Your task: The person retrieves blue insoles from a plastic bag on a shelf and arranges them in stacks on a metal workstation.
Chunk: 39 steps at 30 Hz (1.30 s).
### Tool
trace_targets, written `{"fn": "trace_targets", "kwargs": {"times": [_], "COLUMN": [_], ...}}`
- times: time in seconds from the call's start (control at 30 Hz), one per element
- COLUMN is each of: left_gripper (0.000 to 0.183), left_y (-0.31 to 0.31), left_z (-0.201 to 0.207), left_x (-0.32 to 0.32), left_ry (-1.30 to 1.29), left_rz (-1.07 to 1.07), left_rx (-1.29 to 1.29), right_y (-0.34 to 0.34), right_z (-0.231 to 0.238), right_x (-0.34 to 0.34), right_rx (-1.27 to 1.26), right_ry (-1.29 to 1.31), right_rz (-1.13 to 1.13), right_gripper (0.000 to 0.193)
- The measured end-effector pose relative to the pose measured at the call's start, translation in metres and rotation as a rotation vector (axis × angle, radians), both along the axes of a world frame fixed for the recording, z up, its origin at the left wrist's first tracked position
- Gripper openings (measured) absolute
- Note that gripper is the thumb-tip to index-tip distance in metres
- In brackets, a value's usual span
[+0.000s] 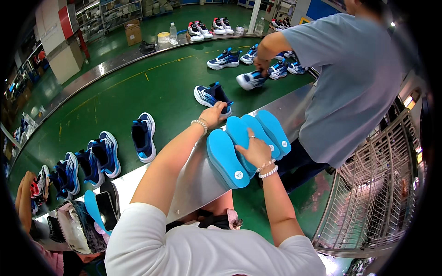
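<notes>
My left hand [213, 115] is closed on the heel of a dark blue and white sneaker [206, 95], which stands on the green surface with its toe pointing away from me. My right hand [256, 151] lies on the bright blue insoles [223, 154], thumb and index finger apart, with the other fingertips partly hidden. These insoles are in several side-by-side piles on the metal ledge, with round white stickers at their heels. Just left of my left arm stands a single blue sneaker [144, 136].
More blue sneakers [105, 153] line the left side. At the right, a person in a grey shirt [350, 78] holds another sneaker [251, 80]. A wire rack [368, 198] stands behind that person. A phone [106, 209] lies on the ledge near my left elbow.
</notes>
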<state>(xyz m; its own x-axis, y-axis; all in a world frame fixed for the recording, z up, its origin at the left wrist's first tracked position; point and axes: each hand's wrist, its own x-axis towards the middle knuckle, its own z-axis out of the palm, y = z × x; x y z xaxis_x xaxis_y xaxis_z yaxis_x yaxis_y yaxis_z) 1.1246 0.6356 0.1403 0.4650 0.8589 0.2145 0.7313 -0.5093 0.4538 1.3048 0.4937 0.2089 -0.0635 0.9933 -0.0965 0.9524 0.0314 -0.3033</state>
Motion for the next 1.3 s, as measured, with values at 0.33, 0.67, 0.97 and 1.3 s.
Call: {"fn": "trace_targets", "kwargs": {"times": [0.33, 0.67, 0.97, 1.3], "left_gripper": [0.022, 0.034, 0.042, 0.027], "left_y": [-0.039, -0.104, -0.061, -0.074], "left_z": [0.03, 0.058, 0.013, 0.016], "left_x": [-0.079, -0.154, -0.173, -0.177], "left_ry": [0.322, -0.063, -0.24, -0.344], "left_rz": [0.102, 0.382, 0.594, 0.659], "left_rx": [0.113, 0.224, 0.077, 0.144], "right_y": [0.003, 0.035, 0.12, 0.124], "right_z": [0.019, 0.065, 0.014, 0.029], "right_x": [0.004, -0.048, -0.147, -0.217], "right_rx": [0.102, 0.01, -0.343, -0.409], "right_ry": [-0.166, 0.335, 0.548, -0.04], "right_rz": [0.068, 0.42, 1.026, 0.931], "right_gripper": [0.071, 0.036, 0.021, 0.02]}}
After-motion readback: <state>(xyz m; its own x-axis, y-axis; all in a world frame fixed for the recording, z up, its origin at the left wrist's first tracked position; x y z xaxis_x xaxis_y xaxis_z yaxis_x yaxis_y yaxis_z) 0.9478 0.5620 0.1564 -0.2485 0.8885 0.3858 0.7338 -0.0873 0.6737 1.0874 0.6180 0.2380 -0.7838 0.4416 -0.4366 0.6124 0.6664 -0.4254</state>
